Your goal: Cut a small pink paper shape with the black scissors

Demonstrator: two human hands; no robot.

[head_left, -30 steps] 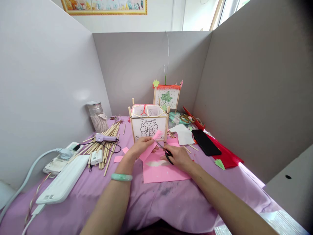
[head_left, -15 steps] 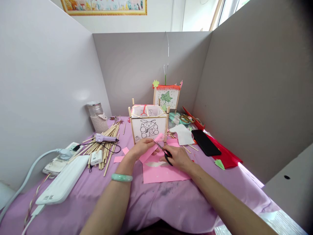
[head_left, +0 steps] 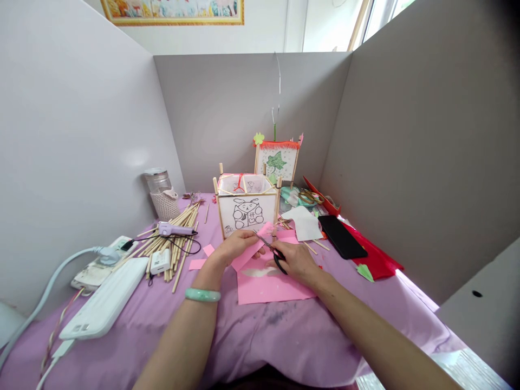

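Note:
My left hand (head_left: 239, 245), with a pale green bangle (head_left: 202, 295) on its wrist, pinches a folded piece of pink paper (head_left: 246, 260). In my right hand (head_left: 298, 261) are black-handled scissors (head_left: 278, 262), their blades lying at the pink paper beside my left fingertips. Below both hands a larger pink sheet (head_left: 276, 290) rests flat, showing a pale patch. Just behind stands a square lantern (head_left: 247, 212) of sticks and white paper, drawn with a rabbit-like figure. Part of the folded paper is hidden behind my left fingers.
To the left lie wooden sticks (head_left: 182, 216), a lilac glue gun (head_left: 174, 229), a white power bank (head_left: 105, 298) and a jar (head_left: 162, 195). At right are a black phone (head_left: 342, 237), red cloth (head_left: 377, 254) and white paper (head_left: 304, 223). A leaf-decorated lantern (head_left: 278, 162) hangs behind. Grey partitions (head_left: 244, 108) surround the table.
Hardly anything differs. The scissor blades and the pink paper's upper edge have shifted very slightly; both hands keep their places and holds.

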